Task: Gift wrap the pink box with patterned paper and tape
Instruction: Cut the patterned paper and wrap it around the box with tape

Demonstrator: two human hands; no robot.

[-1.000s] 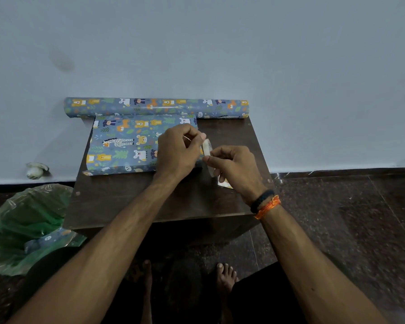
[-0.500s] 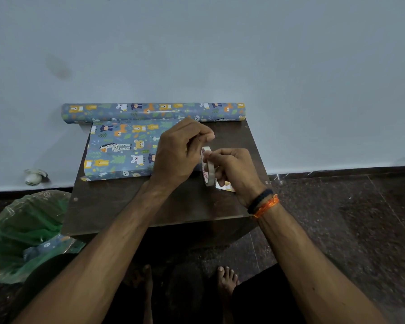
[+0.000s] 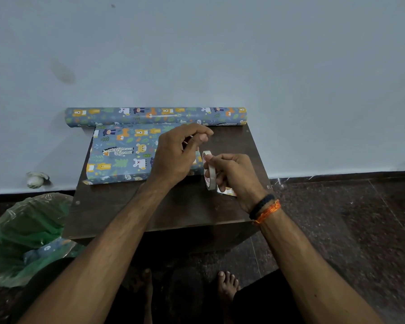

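Right hand [image 3: 234, 176] grips the tape roll [image 3: 209, 170], held on edge just right of the wrapped box [image 3: 126, 155]. Left hand [image 3: 175, 155], nearer the box and over its right end, pinches something small at its fingertips (likely the pulled tape end; too thin to confirm). Box long axis runs left-right, parallel to the paper roll [image 3: 154, 115] behind.

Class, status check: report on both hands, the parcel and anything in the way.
Right hand grips tape roll. Left hand pinching, probably the tape end; strip not clearly visible. Wrapped box lies on table, behind hands. Paper roll by wall, clear.
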